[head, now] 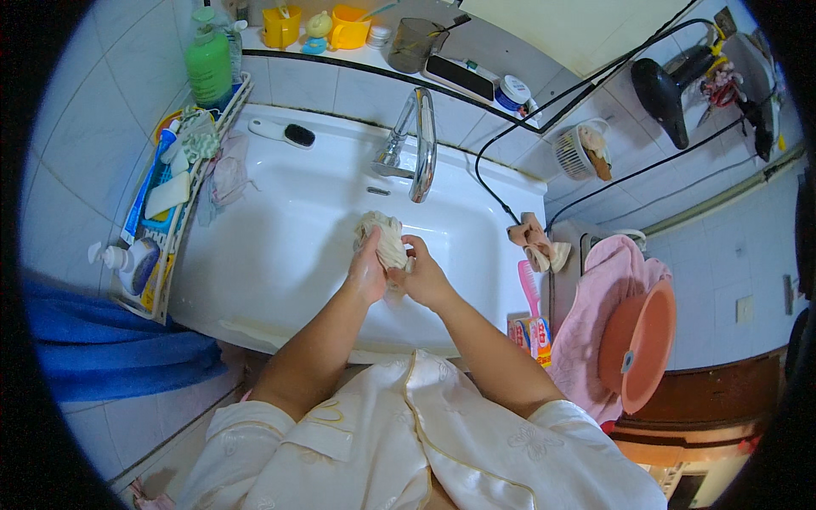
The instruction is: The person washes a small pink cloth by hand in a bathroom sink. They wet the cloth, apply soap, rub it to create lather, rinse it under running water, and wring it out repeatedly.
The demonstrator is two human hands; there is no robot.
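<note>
Over the white sink basin (299, 268), my left hand (368, 271) grips a bunched cream cloth (382, 239) from its left side. My right hand (421, 271) is at the cloth's lower right edge, its fingers bent and the thumb near the cloth; whether it pinches the fabric cannot be told. A chrome faucet (424, 146) stands just beyond the cloth, and no water stream is visible from it. The palm side of my left hand is partly hidden by the cloth.
A rack (185, 210) with soap, toothpaste and bottles lines the left rim, beside a draped cloth (228, 172). A scrub brush (280, 132) lies on the back rim. At right are a pink comb (528, 287), folded cloth (539, 242), black cables and an orange basin (637, 347).
</note>
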